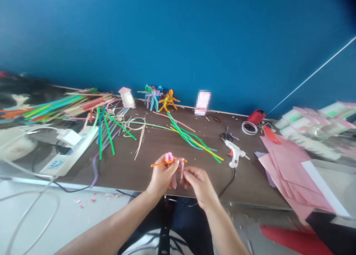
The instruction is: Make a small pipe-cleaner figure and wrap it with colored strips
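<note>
My left hand (162,175) grips a small craft figure (174,166) above the brown tabletop. The figure has a pink rounded top (168,157), an orange stick (160,164) pointing left, and pink strips (178,171) hanging down. My right hand (199,186) is close beside it, its fingertips pinched against the pink strips. The left fingers hide part of the figure. A white hot glue gun (235,153) lies to the right of my hands, with its black cord (228,185) trailing toward the table's front edge.
Coloured straws (109,134) and paper shreds are scattered left of centre, beside a white power strip (68,154). Finished figures (158,99) stand against the blue wall (178,32). Scissors (227,136), a red spool (256,117) and pink paper sheets (289,177) lie at right.
</note>
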The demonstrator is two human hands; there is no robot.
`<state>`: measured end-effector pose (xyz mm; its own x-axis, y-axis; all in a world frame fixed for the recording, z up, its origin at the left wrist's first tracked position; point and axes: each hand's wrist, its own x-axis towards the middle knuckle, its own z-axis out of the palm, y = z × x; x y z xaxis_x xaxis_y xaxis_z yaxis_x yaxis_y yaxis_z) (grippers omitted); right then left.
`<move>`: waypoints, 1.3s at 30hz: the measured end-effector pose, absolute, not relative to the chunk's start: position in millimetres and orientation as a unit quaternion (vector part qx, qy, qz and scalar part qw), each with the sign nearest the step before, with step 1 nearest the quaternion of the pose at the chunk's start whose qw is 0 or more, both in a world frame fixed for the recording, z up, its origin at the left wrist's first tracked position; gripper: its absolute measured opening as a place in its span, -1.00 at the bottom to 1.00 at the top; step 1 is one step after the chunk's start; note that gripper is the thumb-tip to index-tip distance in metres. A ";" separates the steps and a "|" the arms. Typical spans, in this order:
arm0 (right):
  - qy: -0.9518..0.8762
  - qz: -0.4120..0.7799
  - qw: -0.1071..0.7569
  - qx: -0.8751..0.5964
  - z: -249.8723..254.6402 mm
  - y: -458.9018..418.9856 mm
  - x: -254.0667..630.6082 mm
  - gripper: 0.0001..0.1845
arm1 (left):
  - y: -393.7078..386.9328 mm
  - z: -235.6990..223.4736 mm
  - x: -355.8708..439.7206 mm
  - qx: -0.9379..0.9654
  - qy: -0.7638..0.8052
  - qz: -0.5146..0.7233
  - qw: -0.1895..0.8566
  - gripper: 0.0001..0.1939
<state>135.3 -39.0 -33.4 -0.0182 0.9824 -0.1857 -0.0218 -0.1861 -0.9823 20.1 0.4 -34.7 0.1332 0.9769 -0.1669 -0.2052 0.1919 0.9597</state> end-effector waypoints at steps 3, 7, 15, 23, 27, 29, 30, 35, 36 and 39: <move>-0.532 0.470 0.427 -0.560 -32.7 -41.8 143.9 -0.82 | 1.2 -34.0 18.5 0.423 0.454 0.466 0.631 -0.81; -0.673 0.198 0.400 -0.590 -32.6 -42.5 153.1 -0.91 | 3.3 -32.2 18.7 0.419 0.464 0.461 0.630 -0.86; -0.756 0.026 0.340 -0.559 -25.6 -39.1 155.1 -0.87 | 2.0 -32.1 19.2 0.473 0.484 0.424 0.602 -0.92; -0.577 0.308 0.425 -0.625 -21.8 -31.4 152.4 -0.73 | -1.1 -29.8 9.7 0.607 0.445 0.414 0.512 -0.92; -0.479 0.484 0.411 -0.607 -28.0 -25.3 154.9 -0.61 | 0.1 -29.3 6.6 0.648 0.391 0.409 0.510 -0.94; -0.451 0.523 0.419 -0.590 -30.7 -25.8 154.6 -0.61 | 0.7 -31.9 8.1 0.588 0.404 0.395 0.579 -0.91; -0.453 0.513 0.429 -0.590 -31.2 -27.0 154.1 -0.62 | 1.2 -33.6 9.4 0.544 0.415 0.399 0.610 -0.91; -0.590 0.214 0.501 -0.595 -25.8 -37.7 152.4 -0.87 | 5.4 -37.5 14.1 0.395 0.433 0.449 0.675 -0.90; -0.627 0.166 0.497 -0.577 -24.5 -39.1 152.6 -0.87 | 6.0 -36.8 14.1 0.388 0.432 0.443 0.683 -0.90; -0.708 0.101 0.459 -0.528 -22.9 -39.6 153.4 -0.77 | 6.1 -33.9 12.7 0.389 0.430 0.433 0.690 -0.90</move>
<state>153.4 -39.6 -22.9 -0.0222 0.8397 0.5427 0.6548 0.4224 -0.6268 12.7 6.1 -33.9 0.2550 0.9324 -0.2562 -0.2627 0.3218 0.9096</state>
